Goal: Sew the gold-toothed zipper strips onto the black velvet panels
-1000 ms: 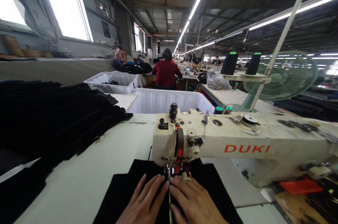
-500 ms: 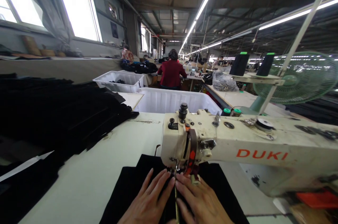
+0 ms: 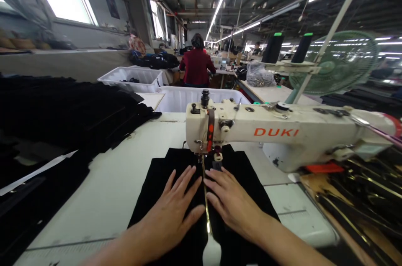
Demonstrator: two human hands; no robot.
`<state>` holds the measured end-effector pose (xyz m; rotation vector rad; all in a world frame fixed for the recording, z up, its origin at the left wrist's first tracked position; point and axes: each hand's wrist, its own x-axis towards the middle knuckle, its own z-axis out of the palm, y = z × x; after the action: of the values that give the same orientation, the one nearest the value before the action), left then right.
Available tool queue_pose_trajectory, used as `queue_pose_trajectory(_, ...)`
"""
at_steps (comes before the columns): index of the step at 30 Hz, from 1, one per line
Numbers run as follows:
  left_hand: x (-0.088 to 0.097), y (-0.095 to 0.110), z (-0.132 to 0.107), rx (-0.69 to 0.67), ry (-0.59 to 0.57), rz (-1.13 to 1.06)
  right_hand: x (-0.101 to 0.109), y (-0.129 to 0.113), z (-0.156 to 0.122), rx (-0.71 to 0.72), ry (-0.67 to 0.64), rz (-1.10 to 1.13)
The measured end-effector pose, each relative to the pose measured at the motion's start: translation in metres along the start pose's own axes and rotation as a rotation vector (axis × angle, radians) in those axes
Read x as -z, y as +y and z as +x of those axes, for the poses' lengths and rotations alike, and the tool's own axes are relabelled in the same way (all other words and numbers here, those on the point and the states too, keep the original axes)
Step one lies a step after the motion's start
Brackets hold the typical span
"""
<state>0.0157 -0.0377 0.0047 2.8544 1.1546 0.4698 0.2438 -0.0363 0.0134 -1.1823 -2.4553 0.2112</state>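
Black fabric (image 3: 153,190) lies flat on the sewing machine table, its far edge under the needle area. Down its middle runs a shiny gold zipper (image 3: 207,218), which leads up to the presser foot (image 3: 201,157). My left hand (image 3: 179,199) rests flat on the fabric to the left of the zipper, fingers spread. To the right, my right hand (image 3: 232,197) lies flat too, fingertips beside the zipper. Both sets of fingertips are just short of the presser foot. Below the hands the fabric parts, and the white tabletop shows through.
The white sewing machine (image 3: 238,126) spans the right side. A tall pile of black fabric pieces (image 3: 63,111) covers the left. Black and gold strips (image 3: 354,216) lie at the right. White plastic bins (image 3: 201,94) stand behind the table, and a person (image 3: 197,65) sits beyond them.
The view has tilted down and shows more of the table. My hands have slid back from the presser foot toward me, and more of the zipper shows between them.
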Motion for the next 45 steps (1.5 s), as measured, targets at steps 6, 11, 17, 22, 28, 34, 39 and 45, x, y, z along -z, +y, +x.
queue_pose_trajectory(6,0.005,0.042,-0.050,-0.071,0.146,-0.058,0.005,-0.021,-0.051,0.086,-0.073,0.166)
queue_pose_trajectory(11,0.006,0.012,-0.056,0.091,0.056,-0.303,0.004,-0.020,-0.046,0.220,-0.060,-0.011)
queue_pose_trajectory(17,0.031,0.011,-0.054,0.243,-0.018,-0.477,0.039,-0.021,-0.029,0.241,-0.064,-0.156)
queue_pose_trajectory(22,0.028,0.022,-0.053,0.117,0.035,-0.361,0.029,-0.030,-0.031,0.397,-0.058,-0.296)
queue_pose_trajectory(28,0.009,0.041,-0.056,-0.127,0.116,-0.008,0.000,-0.033,-0.046,0.186,0.026,0.038)
queue_pose_trajectory(34,-0.012,0.045,-0.059,-0.175,0.133,0.115,-0.003,-0.042,-0.046,0.059,0.098,0.176)
queue_pose_trajectory(39,-0.024,0.039,-0.056,-0.217,0.236,0.102,-0.004,-0.043,-0.046,0.143,0.079,0.052)
queue_pose_trajectory(45,0.005,0.049,-0.051,-0.161,0.121,0.022,-0.004,-0.043,-0.057,0.253,0.106,-0.082)
